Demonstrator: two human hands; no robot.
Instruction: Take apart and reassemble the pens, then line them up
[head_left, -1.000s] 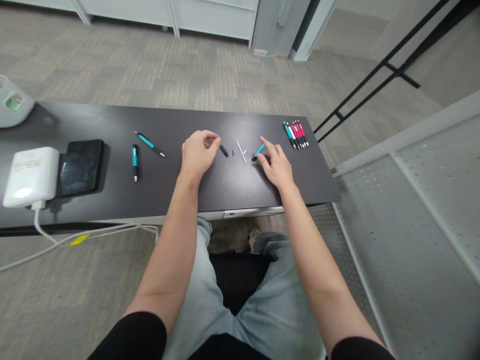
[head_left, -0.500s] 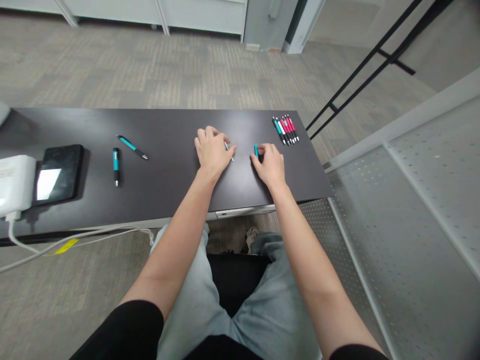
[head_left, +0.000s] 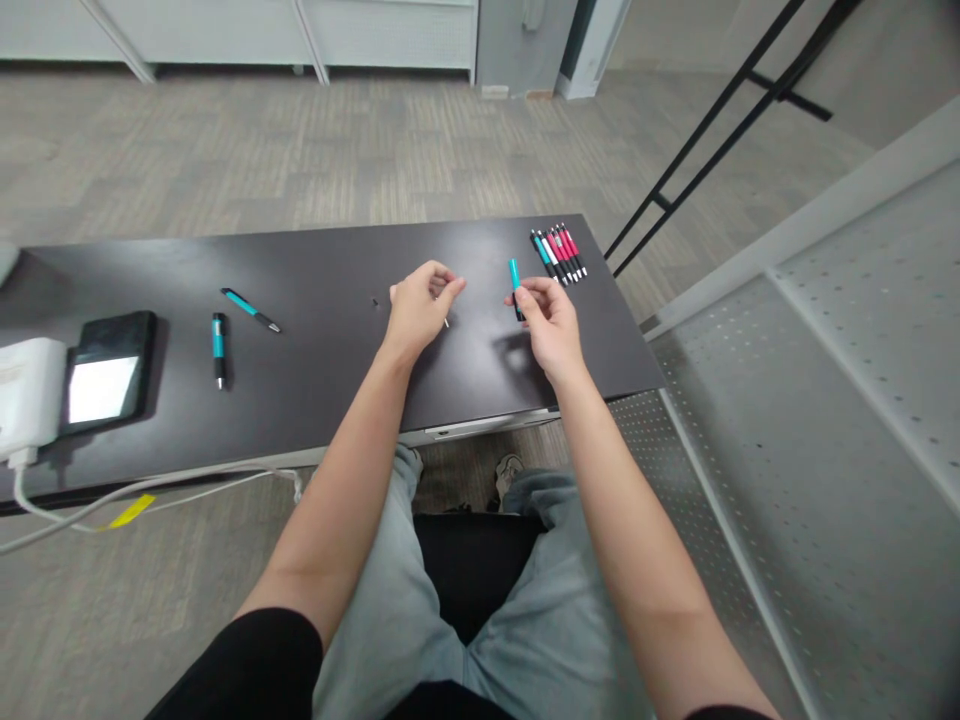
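Note:
My right hand (head_left: 551,318) pinches a teal and black pen barrel (head_left: 514,275) between thumb and fingers, tilted up above the dark table (head_left: 330,365). My left hand (head_left: 420,308) is closed around a thin, pale pen refill (head_left: 447,322); only its end shows below the fingers. A tiny dark part (head_left: 375,301) lies left of that hand. Farther left rest two teal and black pens, one upright to me (head_left: 218,350) and one slanted (head_left: 251,310). Beyond my right hand a row of several teal, white and red pens (head_left: 559,252) lies side by side.
A black tablet-like device (head_left: 109,368) and a white charger (head_left: 31,395) sit at the table's left, with a white cable (head_left: 180,480) hanging along the front edge. A perforated grey panel (head_left: 825,450) stands to the right.
My right hand has lifted the teal pen barrel off the table. My left hand has drawn up and turned with the refill, and the tiny dark part now shows beside it.

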